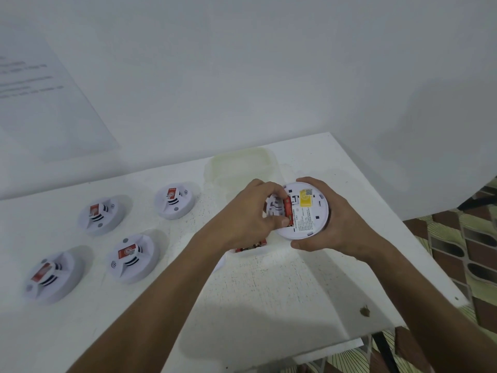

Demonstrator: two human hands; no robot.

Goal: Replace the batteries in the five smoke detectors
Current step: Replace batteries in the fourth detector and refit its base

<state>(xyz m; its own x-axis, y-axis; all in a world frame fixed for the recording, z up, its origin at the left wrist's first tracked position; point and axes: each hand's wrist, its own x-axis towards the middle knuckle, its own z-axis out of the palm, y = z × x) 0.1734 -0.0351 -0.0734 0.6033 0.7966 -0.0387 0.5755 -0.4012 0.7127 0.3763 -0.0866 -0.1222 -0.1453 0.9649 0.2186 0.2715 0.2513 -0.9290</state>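
My right hand (333,224) grips a white smoke detector (309,211) turned back side up, above the table's right part. Its back shows a yellow label and an open compartment with a red battery (288,211) in it. My left hand (250,214) pinches that red battery between thumb and fingertips. Several other white smoke detectors lie face up on the left: one (173,201) at the back, one (101,215) left of it, one (131,258) nearer, and one (49,277) at the far left. Each carries a red sticker.
A clear plastic container (239,165) stands behind my hands. Under my left wrist lies a white holder with red batteries (251,246), mostly hidden. The white table (269,305) ends close on the right, over a patterned floor. A printed sheet (40,103) hangs on the wall.
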